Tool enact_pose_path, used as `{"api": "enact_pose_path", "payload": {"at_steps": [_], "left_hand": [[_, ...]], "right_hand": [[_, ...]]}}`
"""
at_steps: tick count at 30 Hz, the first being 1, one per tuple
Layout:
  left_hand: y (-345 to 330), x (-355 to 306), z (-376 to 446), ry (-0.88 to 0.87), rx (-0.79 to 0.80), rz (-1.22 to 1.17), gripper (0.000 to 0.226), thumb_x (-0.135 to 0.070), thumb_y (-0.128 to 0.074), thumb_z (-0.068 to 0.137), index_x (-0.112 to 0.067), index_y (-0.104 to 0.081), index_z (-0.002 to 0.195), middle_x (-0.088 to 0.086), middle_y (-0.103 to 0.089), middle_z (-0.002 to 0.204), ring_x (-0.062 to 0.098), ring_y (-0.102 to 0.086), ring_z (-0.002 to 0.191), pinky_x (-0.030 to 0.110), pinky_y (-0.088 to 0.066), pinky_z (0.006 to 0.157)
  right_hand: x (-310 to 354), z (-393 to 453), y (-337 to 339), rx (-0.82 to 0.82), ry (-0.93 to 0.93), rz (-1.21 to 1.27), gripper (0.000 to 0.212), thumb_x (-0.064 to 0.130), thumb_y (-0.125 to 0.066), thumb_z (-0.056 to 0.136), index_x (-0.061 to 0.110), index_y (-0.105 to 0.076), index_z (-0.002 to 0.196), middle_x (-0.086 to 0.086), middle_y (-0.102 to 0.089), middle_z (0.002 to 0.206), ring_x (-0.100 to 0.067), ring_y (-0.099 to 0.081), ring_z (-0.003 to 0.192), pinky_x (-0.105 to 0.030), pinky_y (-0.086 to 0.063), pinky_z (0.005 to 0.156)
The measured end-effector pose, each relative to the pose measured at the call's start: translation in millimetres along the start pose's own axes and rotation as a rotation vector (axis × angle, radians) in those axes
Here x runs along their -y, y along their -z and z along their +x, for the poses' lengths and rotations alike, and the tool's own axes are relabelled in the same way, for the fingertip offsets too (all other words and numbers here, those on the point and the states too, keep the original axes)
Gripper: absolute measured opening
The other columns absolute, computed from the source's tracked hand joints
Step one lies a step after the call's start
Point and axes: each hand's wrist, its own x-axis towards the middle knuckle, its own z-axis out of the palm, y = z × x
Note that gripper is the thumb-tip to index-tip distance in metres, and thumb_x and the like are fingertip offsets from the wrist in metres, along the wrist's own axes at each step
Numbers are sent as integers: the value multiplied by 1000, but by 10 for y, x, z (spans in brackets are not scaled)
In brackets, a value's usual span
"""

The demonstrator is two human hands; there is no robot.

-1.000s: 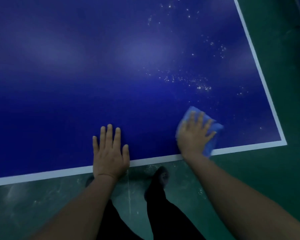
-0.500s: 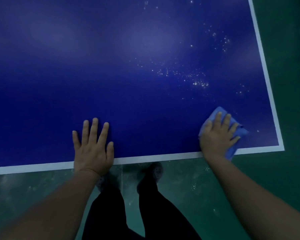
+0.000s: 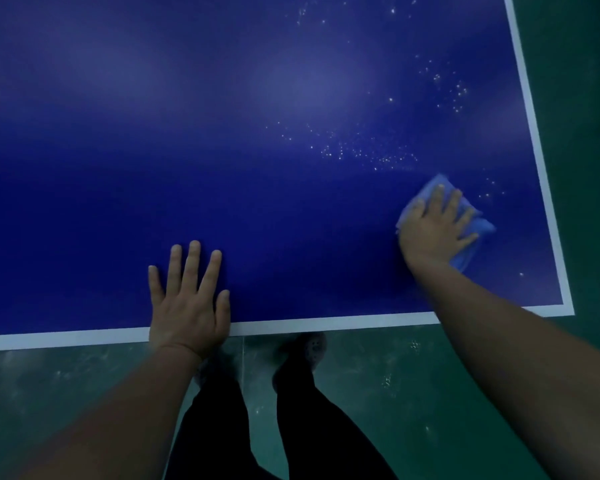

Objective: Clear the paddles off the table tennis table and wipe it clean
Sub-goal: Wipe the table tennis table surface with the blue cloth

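Right hand (image 3: 433, 233) pressed flat, fingers spread, on the crumpled light-blue cloth (image 3: 471, 237) near the dark-blue worktop (image 3: 257, 168) corner; left hand (image 3: 187, 306) rested flat, fingers straight, gripping nothing.

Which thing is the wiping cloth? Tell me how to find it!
Look at the big dark blue table with the white line around its edge, then go to its near right corner. There the right hand presses flat on a crumpled cloth. It is lighter blue than the table, and the left hand has nothing under it.
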Motion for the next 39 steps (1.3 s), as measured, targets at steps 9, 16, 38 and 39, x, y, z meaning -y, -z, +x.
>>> {"api": "enact_pose_path", "payload": {"at_steps": [9, 16, 38, 39], "left_hand": [[4, -21, 7, 12, 3, -8, 66, -48, -22, 98, -21, -14, 158, 9, -7, 167, 29, 2, 155, 62, -4, 121], [-11, -17, -20, 15, -7, -2, 66, -47, -22, 98, -21, -13, 158, 8, -6, 167, 29, 3, 155, 61, -3, 121], [30, -27, 8, 53, 14, -5, 67, -49, -18, 97, -24, -11, 159, 5, -1, 167, 26, 5, 155, 60, -2, 122], [35, -24, 9, 55, 18, -6, 68, -49, -17, 97, -24, -12, 159, 5, -1, 167, 26, 5, 155, 60, -2, 122]], "right_hand": [[-83, -1384, -387, 179, 1279, -181, 54, 50, -32, 104, 34, -32, 156, 3, -22, 166, -32, -12, 154, -66, -9, 119], [-1041, -249, 185, 35, 52, -103, 60, 51, -16, 105, 32, -8, 161, 0, -1, 170, -32, 3, 155, -65, 1, 119], [134, -744, -273, 94, 683, -139, 61, 55, -28, 102, 37, -16, 159, 5, -7, 169, -35, 1, 155, -64, 5, 118], [178, -894, -321, 150, 942, -194, 61, 56, -28, 101, 37, -19, 158, 6, -10, 168, -33, -1, 155, -65, 4, 118]]}}
